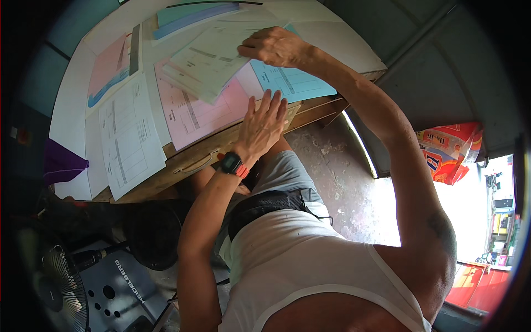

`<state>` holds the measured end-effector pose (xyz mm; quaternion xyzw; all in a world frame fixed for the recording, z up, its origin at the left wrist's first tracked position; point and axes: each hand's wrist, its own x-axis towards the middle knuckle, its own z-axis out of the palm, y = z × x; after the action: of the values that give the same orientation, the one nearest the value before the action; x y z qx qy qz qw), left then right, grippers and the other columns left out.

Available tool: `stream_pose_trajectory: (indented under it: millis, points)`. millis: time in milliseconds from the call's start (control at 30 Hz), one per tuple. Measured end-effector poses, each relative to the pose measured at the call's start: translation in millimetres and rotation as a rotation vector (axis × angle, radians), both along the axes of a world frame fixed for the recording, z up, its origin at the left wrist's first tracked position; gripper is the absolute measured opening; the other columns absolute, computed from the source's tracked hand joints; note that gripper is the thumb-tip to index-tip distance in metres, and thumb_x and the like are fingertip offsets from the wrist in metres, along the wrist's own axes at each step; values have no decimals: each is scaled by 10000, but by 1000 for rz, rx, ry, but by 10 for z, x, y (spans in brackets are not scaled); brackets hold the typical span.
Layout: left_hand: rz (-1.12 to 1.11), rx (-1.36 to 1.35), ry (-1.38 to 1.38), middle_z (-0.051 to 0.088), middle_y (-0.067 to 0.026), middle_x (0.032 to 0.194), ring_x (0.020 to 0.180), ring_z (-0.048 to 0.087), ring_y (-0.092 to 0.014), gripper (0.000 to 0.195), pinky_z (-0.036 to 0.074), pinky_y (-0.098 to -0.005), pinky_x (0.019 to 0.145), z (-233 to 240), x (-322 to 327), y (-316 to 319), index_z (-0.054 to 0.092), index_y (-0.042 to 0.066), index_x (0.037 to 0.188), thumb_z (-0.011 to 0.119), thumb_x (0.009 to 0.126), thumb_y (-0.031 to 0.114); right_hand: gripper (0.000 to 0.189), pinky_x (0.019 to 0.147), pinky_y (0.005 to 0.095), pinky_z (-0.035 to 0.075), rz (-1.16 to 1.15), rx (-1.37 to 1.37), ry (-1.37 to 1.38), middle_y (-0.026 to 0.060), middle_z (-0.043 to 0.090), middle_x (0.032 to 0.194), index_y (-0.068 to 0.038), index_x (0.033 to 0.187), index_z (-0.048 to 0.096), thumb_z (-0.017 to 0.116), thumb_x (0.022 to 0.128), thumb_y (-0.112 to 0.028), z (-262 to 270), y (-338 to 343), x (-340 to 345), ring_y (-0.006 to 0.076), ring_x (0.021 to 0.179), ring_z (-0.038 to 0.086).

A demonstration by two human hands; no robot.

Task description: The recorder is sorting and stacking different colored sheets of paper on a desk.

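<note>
My right hand (274, 46) pinches the edge of a thin whitish printed form (207, 62), which is tilted and blurred above the table. Beneath it lie pink printed forms (186, 120), partly covered by that sheet. On the right, light-blue printed forms (296, 81) lie near the table's front edge. My left hand (265, 124), with a watch on its wrist, is held over the front edge beside the pink forms. Its fingers are a little apart and hold nothing. White printed forms (128, 137) lie farther left, slightly overhanging the edge.
The wooden table (319, 108) has a drawer handle (197, 164) in front. Blue and green paper (195, 16) lies at the back, pink sheets (105, 62) at left. Purple cloth (64, 162) hangs at the left corner. A fan (62, 286) stands low left; a red plastic bag (450, 151) hangs right.
</note>
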<state>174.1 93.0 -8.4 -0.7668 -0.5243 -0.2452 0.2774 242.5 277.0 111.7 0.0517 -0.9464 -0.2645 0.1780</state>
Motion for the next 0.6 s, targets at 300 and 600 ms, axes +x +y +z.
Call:
stream_pose_trajectory:
  millis: [300, 600]
  points:
    - [-22, -150, 43, 668, -108, 1162, 1061, 630, -255, 289, 530, -406, 829, -111, 2, 368, 692, 7, 1133, 641, 870, 115, 316, 783, 410, 590, -520, -357, 69, 132, 748, 981, -67, 1162, 663, 565, 867, -5, -679, 200, 1283, 311, 909, 727]
    - [-106, -140, -484, 708, -64, 800, 777, 693, -280, 92, 544, -405, 665, 154, -23, 486, 720, 90, 837, 773, 808, 160, 250, 799, 414, 567, -462, -558, 64, 105, 749, 1033, -78, 1157, 692, 660, 925, -165, -750, -236, 1492, 318, 939, 718]
